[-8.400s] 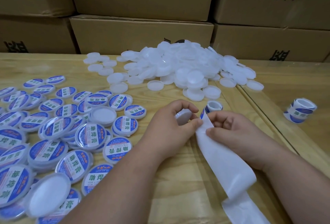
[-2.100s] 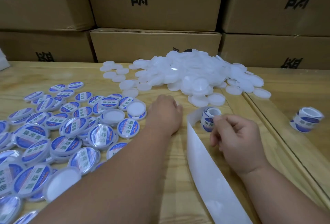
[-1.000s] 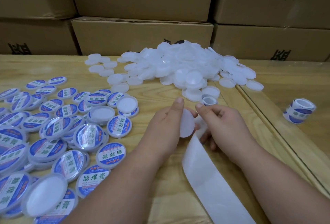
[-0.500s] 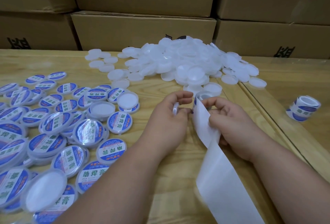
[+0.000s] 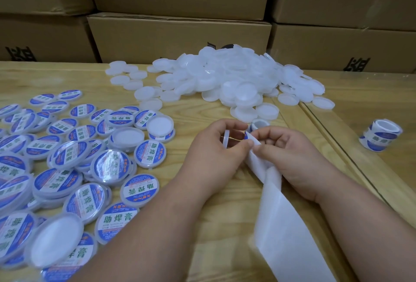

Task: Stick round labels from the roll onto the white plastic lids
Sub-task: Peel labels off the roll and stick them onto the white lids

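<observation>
White lid (image 5: 226, 139): held on edge between the thumb and fingers of the left hand (image 5: 216, 149), just left of the label roll (image 5: 258, 124).
Left hand: fingers curled round the lid, thumb tip meeting the right hand's fingertips beside the roll.
Right hand (image 5: 290, 153): just in front of the roll, fingers curled, pinching the backing strip (image 5: 286, 232) where a blue label edge (image 5: 247, 135) shows.
Label roll: stands on the bench (image 5: 202, 232), partly hidden behind the right hand's fingers.
Backing strip: white, runs from the roll under the right hand toward the viewer.
Pile of plain lids (image 5: 225, 79): heaped just behind the roll.
Labelled lids (image 5: 74, 162): blue and white, spread well to the left of the roll; a few lie with their plain underside up.
Second roll (image 5: 380, 137): well to the right of the label roll.
Cardboard boxes (image 5: 177, 34): stacked beyond the plain lids, far behind the roll.
</observation>
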`<act>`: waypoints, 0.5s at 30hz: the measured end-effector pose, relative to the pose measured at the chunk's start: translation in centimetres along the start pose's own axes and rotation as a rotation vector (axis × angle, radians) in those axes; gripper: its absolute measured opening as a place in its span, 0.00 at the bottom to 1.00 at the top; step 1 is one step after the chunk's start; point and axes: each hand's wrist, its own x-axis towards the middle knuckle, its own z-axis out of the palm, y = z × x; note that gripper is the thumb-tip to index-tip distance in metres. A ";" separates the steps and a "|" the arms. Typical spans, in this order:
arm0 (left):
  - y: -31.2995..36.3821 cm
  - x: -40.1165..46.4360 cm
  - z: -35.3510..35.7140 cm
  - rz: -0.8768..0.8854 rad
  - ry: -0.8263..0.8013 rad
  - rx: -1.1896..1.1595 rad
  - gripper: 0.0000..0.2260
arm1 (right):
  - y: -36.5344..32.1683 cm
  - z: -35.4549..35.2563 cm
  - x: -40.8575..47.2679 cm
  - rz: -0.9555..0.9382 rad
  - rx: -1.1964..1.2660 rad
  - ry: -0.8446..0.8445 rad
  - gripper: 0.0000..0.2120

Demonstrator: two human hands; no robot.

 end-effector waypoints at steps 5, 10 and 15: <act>-0.1 0.2 0.1 -0.014 0.053 -0.016 0.08 | 0.1 0.0 -0.1 -0.024 0.001 -0.006 0.12; 0.2 0.4 0.0 -0.081 0.164 -0.113 0.11 | 0.1 0.1 -0.2 -0.047 0.034 0.089 0.16; 0.7 1.0 -0.8 -0.222 0.354 -0.424 0.13 | 0.8 0.5 -0.5 -0.095 0.067 0.188 0.16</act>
